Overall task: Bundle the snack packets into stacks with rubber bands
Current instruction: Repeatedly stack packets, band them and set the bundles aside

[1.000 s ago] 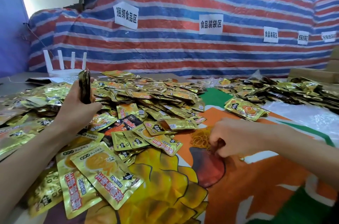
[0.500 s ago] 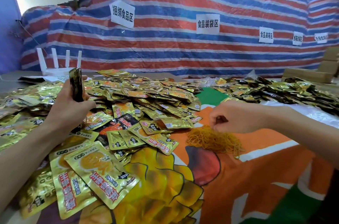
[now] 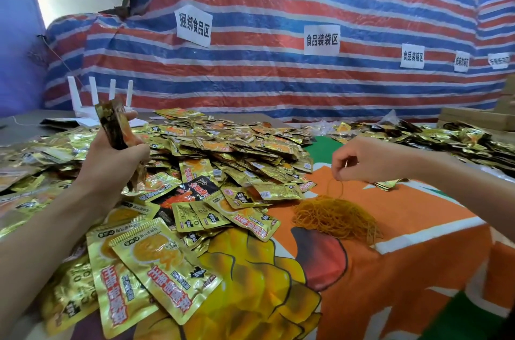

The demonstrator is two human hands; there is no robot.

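Gold foil snack packets (image 3: 223, 150) lie heaped left of the tangled orange rubber-band pile (image 3: 334, 217) on the cloth-covered tabletop (image 3: 418, 270). A striped plastic tarpaulin (image 3: 278, 83) hangs behind.

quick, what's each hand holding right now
Left hand: grips a stack of packets.
Right hand: pinches one rubber band.

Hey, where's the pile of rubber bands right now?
In the head view, the rubber band pile lies on the orange cloth, right of centre, just below the right hand and beside the heap of snack packets.
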